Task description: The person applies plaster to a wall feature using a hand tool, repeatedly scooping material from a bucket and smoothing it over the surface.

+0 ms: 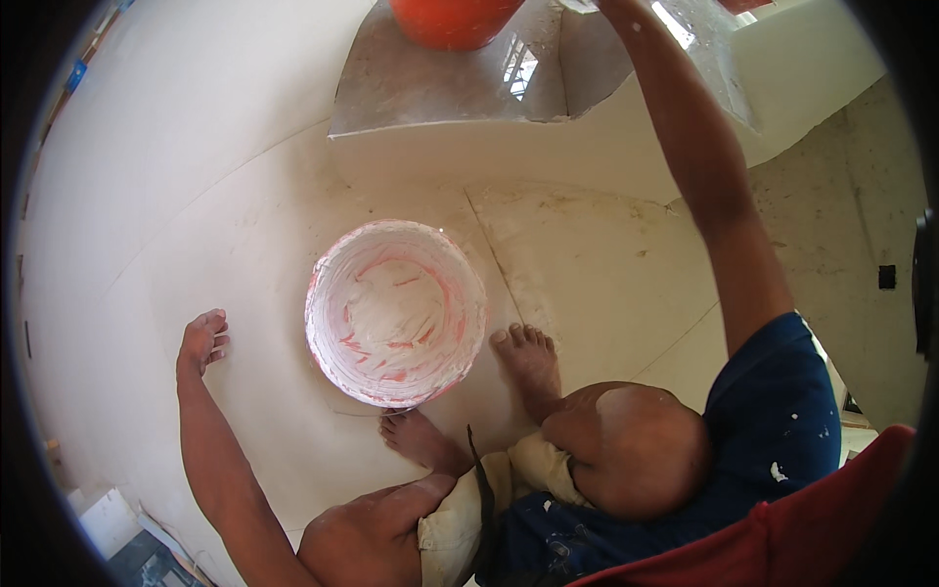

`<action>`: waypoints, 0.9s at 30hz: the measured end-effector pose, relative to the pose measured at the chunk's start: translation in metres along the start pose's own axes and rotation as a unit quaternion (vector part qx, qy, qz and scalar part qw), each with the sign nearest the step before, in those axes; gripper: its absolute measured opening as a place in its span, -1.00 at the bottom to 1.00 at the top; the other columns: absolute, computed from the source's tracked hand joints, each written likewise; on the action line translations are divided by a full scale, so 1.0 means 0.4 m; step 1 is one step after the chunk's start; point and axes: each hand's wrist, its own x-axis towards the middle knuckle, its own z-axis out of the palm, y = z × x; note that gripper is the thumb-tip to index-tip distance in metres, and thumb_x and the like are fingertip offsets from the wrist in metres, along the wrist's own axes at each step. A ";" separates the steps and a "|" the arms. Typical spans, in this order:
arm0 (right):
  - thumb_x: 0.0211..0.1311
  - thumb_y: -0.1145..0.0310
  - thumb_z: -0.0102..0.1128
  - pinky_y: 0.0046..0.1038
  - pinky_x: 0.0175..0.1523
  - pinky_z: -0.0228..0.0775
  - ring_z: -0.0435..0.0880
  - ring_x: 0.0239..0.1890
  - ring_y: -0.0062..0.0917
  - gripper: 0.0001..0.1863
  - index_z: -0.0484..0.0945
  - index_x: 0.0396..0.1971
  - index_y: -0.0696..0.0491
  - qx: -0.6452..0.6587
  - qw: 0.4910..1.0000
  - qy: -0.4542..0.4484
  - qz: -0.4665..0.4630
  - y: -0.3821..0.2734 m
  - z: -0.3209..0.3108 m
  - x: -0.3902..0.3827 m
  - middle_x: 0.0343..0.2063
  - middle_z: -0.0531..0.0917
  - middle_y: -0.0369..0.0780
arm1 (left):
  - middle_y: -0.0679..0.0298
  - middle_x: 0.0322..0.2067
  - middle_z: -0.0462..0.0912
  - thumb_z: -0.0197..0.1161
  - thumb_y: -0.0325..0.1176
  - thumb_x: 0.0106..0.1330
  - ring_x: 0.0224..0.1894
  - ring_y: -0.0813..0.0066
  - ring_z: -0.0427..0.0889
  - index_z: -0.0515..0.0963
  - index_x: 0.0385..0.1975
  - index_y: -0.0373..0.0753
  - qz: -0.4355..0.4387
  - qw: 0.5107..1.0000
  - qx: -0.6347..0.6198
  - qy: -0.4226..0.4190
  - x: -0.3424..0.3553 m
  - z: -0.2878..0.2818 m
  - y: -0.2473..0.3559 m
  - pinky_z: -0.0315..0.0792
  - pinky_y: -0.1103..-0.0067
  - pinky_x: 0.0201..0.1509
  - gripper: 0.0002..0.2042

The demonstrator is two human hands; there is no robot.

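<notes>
A round bucket (396, 313) coated inside with white paste and red streaks stands between my bare feet. My left hand (205, 338) hangs to its left, fingers apart and slightly curled, holding nothing. My right arm reaches up to the top edge, where my right hand (599, 6) is mostly cut off; a small pale item shows beside it, and I cannot tell whether it is held.
A raised pale ledge (509, 157) with a glossy grey top and wavy edge crosses the upper view, bearing an orange-red container (452, 22). A pale surface with cracks lies around me. Boards and assorted items (112, 519) are at the lower left.
</notes>
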 end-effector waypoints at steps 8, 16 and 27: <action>0.12 0.22 0.38 -0.42 -0.22 0.56 0.72 -0.38 -0.32 -0.65 0.68 -0.11 0.05 0.169 0.929 -0.040 0.328 -0.175 -0.123 -0.503 -0.32 0.74 -0.12 | 0.37 -0.03 0.55 0.16 0.02 0.37 -0.08 0.47 0.52 0.45 0.19 -0.06 -0.011 1.000 -0.002 -0.003 0.009 0.001 -0.008 0.44 0.45 -0.08 -0.53; 0.11 0.28 0.35 -0.30 -0.12 0.53 0.70 -0.29 -0.24 -0.66 0.65 -0.09 0.04 0.029 0.958 -0.006 0.287 -0.145 -0.025 -0.691 -0.28 0.72 -0.11 | 0.38 -0.02 0.55 0.16 -0.01 0.38 -0.11 0.48 0.53 0.45 0.20 -0.06 -0.048 0.998 0.028 -0.006 0.027 -0.007 -0.039 0.45 0.45 -0.10 -0.54; 0.14 0.24 0.33 -0.30 -0.15 0.54 0.71 -0.30 -0.25 -0.67 0.66 -0.09 0.02 0.131 0.941 -0.003 0.311 -0.228 0.088 -0.638 -0.31 0.73 -0.12 | 0.33 0.06 0.52 0.10 0.02 0.41 -0.06 0.44 0.52 0.35 0.29 -0.06 -0.065 0.998 0.019 -0.004 0.030 -0.050 -0.077 0.46 0.43 -0.06 -0.48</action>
